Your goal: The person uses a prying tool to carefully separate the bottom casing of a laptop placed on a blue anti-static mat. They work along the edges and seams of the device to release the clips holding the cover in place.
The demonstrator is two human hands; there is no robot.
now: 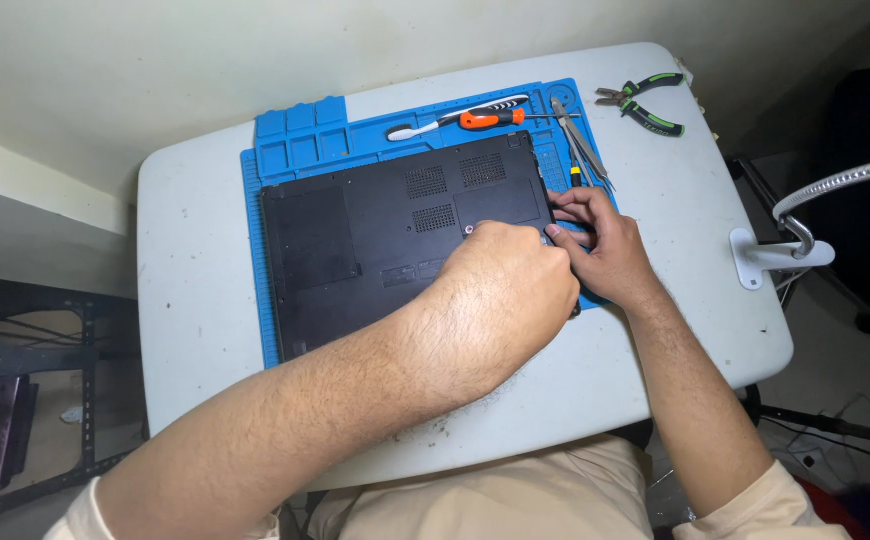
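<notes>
Laptop (395,235): black, upside down on the blue mat (300,140), middle of the white surface (195,300); long axis from 9 o'clock to 3 o'clock, tipped slightly up on the right.
Worked spot: right-hand edge of the laptop base, at 3 o'clock from its centre, just below the vent grilles.
Left hand (515,280): reaching across from 7 o'clock, forearm lying over the laptop's near corner; grip curled down onto the base by that right edge, fingertips hidden under the knuckles, so whether anything is pinched cannot be told.
Right hand (600,245): coming in from 5 o'clock, fingers bent against the same edge and touching the left hand; grip closed toward the edge, held object not visible.
Nearer hand: both at the spot, touching; right hand on the outer side, left on the inner.
Orange-handled screwdriver (485,118): on the mat at 12 o'clock from the hands, lying left to right, apart from both.
Tweezers (580,145): just past the right fingertips, at 12 o'clock.
Green-handled pliers (645,102): off the mat at 1 o'clock, well apart.
Lamp arm (840,185): clamped at the surface's 3 o'clock rim.
</notes>
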